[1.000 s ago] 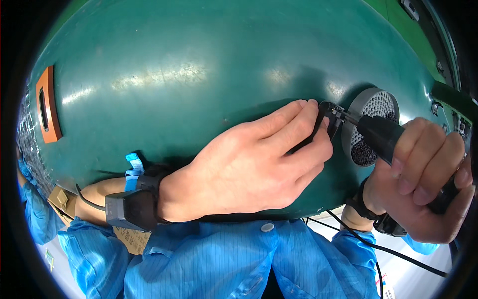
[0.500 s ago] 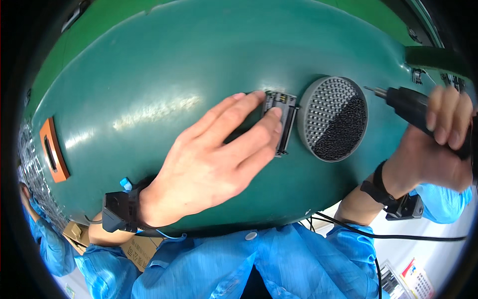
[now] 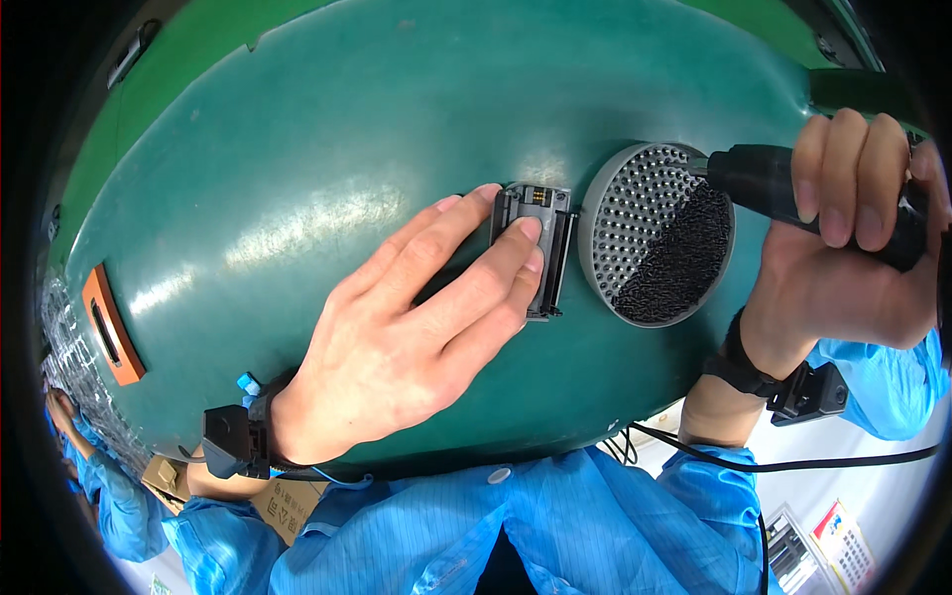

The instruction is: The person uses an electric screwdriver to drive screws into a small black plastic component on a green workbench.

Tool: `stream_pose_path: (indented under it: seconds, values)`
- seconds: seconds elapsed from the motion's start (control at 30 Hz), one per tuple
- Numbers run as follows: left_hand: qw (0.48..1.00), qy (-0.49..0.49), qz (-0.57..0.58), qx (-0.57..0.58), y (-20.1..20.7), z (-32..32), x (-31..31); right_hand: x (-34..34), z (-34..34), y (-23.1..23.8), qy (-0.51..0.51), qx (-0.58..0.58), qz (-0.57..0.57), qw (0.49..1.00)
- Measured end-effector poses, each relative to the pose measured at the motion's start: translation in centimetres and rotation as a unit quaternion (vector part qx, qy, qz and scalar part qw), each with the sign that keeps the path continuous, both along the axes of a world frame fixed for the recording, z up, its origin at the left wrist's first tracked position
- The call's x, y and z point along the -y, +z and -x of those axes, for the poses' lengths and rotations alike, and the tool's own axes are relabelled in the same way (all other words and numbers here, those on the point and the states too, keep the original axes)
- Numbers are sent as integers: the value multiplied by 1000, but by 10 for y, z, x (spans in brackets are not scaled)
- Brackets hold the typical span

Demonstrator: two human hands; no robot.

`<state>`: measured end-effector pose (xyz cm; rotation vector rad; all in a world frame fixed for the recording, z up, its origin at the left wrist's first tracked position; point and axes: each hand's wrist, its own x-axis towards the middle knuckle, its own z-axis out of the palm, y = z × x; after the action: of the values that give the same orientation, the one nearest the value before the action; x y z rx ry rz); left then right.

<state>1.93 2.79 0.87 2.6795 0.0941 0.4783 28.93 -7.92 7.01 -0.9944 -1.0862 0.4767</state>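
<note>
My left hand (image 3: pixel 416 317) rests over a small dark grey plastic assembly (image 3: pixel 540 253) with gold contacts near its far end. Its fingertips press on the top and far left edge, and part of the piece lies hidden under them. Wrapped in my right hand (image 3: pixel 853 238) is a black electric screwdriver (image 3: pixel 759 180). The tool points left, its bit over the far right part of a round grey screw tray (image 3: pixel 587 233). Small screws stand in the tray's rows of holes, and a heap of loose dark screws (image 3: pixel 684 263) covers its near right half.
An orange piece with a dark slot (image 3: pixel 112 325) lies at the left of the green table (image 3: pixel 446 99). Clear plastic wrap (image 3: pixel 74 357) lines the left edge. Black cables (image 3: pixel 793 466) run at the lower right. Another person's blue sleeve (image 3: pixel 124 506) shows at the lower left.
My right hand has brought the screwdriver left, from beside the screw tray to over it. My left hand and the plastic assembly appear slightly farther left.
</note>
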Motion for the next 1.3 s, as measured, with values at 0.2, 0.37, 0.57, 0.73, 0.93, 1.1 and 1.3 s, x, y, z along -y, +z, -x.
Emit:
stream_pose_path:
  seconds: [0.2,0.37,0.57,0.73,0.93,1.1,1.3]
  values:
    - [1000,2,-3,18,-5,-1,1,-1,3,-1,8,4,13,1000]
    - [999,7,-12,36,-7,-1,2,-3,7,-1,17,11,24,1000]
    - [999,13,-12,27,-6,4,1,-15,17,-2,14,-5,9,1000]
    - [998,33,-20,54,-14,4,6,-5,20,20,88,-56,6,995]
    - [997,33,-24,65,-19,5,4,-24,50,5,133,-8,5,991]
    - [997,38,-18,67,-19,4,5,-28,59,-6,126,-6,10,992]
    - [996,43,-12,75,-20,3,7,-31,61,-10,121,-7,15,993]
